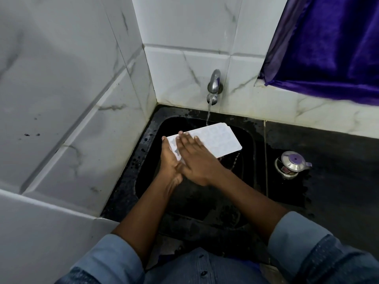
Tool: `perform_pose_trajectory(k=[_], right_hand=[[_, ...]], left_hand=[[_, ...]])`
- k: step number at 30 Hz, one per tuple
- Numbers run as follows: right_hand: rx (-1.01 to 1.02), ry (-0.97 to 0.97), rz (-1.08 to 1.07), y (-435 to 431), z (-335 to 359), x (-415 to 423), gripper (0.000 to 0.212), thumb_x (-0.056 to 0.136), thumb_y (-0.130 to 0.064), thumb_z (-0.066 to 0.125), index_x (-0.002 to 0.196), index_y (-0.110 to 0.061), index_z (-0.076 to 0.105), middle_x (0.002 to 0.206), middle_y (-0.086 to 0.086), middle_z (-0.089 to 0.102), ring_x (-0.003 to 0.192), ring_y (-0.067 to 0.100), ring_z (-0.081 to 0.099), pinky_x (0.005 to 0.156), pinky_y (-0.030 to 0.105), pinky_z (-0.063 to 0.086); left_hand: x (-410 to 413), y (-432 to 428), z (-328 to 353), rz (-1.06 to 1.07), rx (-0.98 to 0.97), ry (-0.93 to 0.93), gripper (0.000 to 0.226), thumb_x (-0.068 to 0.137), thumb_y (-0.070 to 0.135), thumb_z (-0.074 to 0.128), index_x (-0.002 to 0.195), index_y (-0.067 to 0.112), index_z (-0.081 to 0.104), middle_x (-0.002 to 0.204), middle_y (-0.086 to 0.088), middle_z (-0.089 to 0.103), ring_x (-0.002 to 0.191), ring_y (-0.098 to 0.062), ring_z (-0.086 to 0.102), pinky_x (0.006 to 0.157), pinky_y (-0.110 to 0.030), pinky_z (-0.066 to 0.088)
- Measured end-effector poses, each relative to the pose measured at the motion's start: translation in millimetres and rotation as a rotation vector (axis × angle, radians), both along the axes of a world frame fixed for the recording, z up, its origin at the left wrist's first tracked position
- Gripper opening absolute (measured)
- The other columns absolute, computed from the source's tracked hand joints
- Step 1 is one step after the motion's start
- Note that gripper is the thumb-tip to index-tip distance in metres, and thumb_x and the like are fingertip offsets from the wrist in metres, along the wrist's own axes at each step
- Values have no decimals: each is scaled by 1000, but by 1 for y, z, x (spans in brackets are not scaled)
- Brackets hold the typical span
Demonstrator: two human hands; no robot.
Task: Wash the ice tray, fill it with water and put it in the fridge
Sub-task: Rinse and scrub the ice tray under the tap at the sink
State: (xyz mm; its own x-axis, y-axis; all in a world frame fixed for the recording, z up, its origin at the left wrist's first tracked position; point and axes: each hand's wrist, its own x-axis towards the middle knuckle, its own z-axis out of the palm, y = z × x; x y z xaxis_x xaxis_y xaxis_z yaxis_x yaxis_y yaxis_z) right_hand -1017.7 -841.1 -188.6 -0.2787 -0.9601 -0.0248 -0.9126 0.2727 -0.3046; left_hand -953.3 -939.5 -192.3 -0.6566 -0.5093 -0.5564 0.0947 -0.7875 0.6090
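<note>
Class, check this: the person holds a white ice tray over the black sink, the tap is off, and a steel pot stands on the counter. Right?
No. The head view shows the tap running, its stream falling onto the far edge of the ice tray. The tray is indeed held over the black sink, and the steel pot stands on the counter.
</note>
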Motion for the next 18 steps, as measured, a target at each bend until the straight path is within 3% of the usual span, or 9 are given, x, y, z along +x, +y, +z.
perform_pose_trajectory(k=[2,5,7,10,13,15,18], right_hand=[[-18,31,117,1,-2,2,92,101,-72,11,167,-9,-1,175,11,-8,161,20,-14,131,40,-8],[-27,41,127,6,-2,-13,94,100,-76,10,168,-11,-3,175,8,-8,162,20,-11,131,38,-5],[15,16,-18,11,-2,-34,101,95,-81,3,167,-10,-7,174,10,-13,161,22,-12,132,42,-1],[94,-40,-268,20,-2,-61,111,87,-86,-6,166,-8,-8,174,13,-15,161,26,-14,132,44,-3],[86,-75,-365,17,-1,-59,120,81,-89,-9,166,-5,-5,174,15,-12,161,27,-14,131,45,-6],[60,-107,-302,7,4,-50,123,79,-92,-12,166,-5,-5,174,14,-13,161,27,-16,131,46,-5],[-1,-107,-82,-10,13,-27,110,90,-86,-1,167,-8,-1,175,12,-9,161,26,-13,131,46,-2]], left_hand=[[-1,1,-4,26,7,-19,68,105,71,35,116,16,74,107,-8,82,89,-22,82,85,-41,57],[1,-1,-1,9,34,19,71,106,68,32,115,12,75,111,-14,80,91,-27,81,78,-39,62],[4,-3,1,-15,5,22,75,107,68,24,120,13,73,117,-17,79,97,-30,80,76,-39,64],[8,-1,2,-12,-35,-34,78,107,69,19,126,14,72,127,-20,75,107,-38,75,91,-45,60],[5,0,1,-14,-60,-58,77,107,70,21,122,16,73,127,-19,76,108,-37,75,90,-45,60],[2,-3,2,-43,-66,-29,77,106,71,22,120,17,74,125,-19,77,104,-35,77,88,-43,61],[-3,-1,4,-44,-70,27,71,108,65,22,116,22,79,119,-8,80,104,-24,79,87,-37,62]])
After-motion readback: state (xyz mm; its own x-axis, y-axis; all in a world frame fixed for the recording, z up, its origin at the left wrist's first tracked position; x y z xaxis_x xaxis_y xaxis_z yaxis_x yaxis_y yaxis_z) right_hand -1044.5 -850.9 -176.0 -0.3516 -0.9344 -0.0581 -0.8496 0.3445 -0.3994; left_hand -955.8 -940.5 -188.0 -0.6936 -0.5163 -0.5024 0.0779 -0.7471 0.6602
